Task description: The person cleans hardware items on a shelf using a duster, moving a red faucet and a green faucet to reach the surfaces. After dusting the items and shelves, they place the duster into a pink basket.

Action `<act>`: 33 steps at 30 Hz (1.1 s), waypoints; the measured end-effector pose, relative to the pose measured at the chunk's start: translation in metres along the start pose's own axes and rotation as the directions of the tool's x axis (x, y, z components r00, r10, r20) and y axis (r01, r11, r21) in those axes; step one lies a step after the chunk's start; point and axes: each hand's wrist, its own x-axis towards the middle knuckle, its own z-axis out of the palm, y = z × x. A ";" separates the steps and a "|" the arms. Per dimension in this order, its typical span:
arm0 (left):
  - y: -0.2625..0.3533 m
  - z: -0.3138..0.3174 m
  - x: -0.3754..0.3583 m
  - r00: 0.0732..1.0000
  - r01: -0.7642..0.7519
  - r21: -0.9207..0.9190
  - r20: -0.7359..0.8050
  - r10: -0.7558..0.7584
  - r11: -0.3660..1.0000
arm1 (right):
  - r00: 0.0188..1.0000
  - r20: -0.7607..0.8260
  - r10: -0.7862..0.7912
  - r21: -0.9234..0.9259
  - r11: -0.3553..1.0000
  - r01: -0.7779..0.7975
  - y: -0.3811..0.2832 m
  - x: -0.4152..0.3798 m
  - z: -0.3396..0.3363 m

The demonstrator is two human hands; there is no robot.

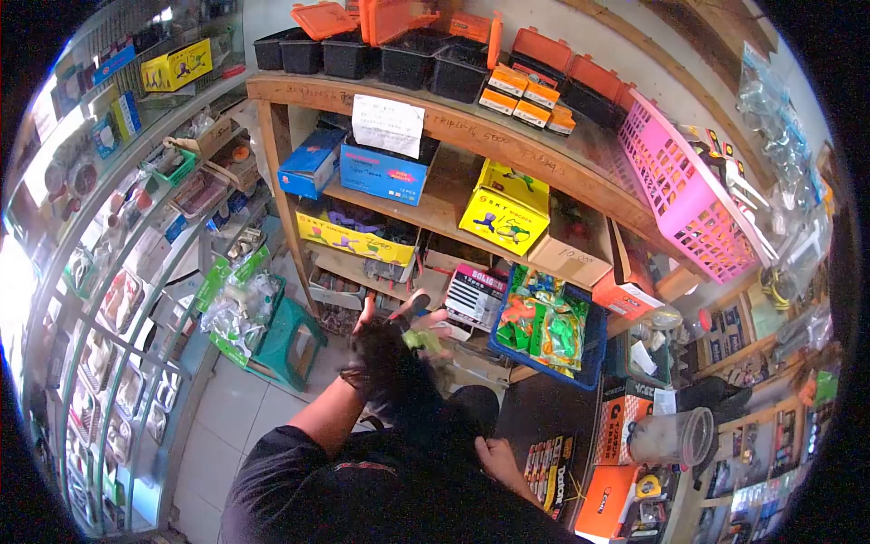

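My left hand point(388, 337), in a dark fingerless glove, is raised before the middle shelves with its fingers spread. A blurred yellow-green patch point(421, 341) shows beside its fingers. Behind that hand stand a pink-and-black Soligen box point(475, 295) and a yellow box of hook-like pieces point(355, 239). My right hand point(497, 456) is low at my side, close to the dark clothing, its fingers mostly hidden. Nearest to it is a dark pack with a row of printed sticks point(545, 471).
A wooden shelf point(426, 107) carries black bins with orange lids and a pink basket point(680, 186). A blue tray point(546, 363) of green packets sits below. Left are a green stool point(288, 340) and a glass display case point(136, 354). A clear jar point(666, 437) stands right.
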 end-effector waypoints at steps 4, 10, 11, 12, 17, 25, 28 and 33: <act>-0.002 -0.028 0.000 0.991 0.073 -0.525 0.130 -0.005 0.848 | 0.988 -0.112 0.110 0.173 0.981 -0.090 0.012 0.004 0.007; 0.002 -0.028 0.002 1.000 -0.001 -0.283 -0.028 -0.008 0.959 | 0.996 -0.019 0.082 0.067 0.994 -0.081 0.006 0.005 0.007; 0.002 -0.040 -0.001 0.995 -0.021 -0.541 -0.092 -0.034 0.841 | 0.982 -0.055 0.182 0.154 0.973 -0.171 0.005 0.006 0.010; 0.002 -0.025 -0.002 0.986 0.124 -0.660 0.169 -0.014 0.741 | 0.981 -0.048 0.190 0.158 0.971 -0.180 0.003 0.004 0.013; 0.007 -0.013 0.003 1.000 0.006 -0.031 0.020 -0.005 0.999 | 0.998 -0.015 0.057 0.098 0.994 -0.055 -0.002 -0.001 0.010; -0.010 -0.021 0.023 0.994 0.103 -0.209 0.067 -0.091 0.972 | 0.996 0.007 0.085 0.020 0.996 -0.085 -0.013 -0.028 0.000; -0.023 -0.012 0.029 0.968 0.037 -0.290 -0.227 -0.106 0.956 | 0.966 -0.230 0.120 0.131 0.987 -0.092 -0.002 -0.040 0.013; -0.033 -0.022 0.035 0.959 0.229 -0.095 0.190 -0.209 0.969 | 0.922 -0.260 0.288 0.216 0.948 -0.236 -0.001 -0.064 0.013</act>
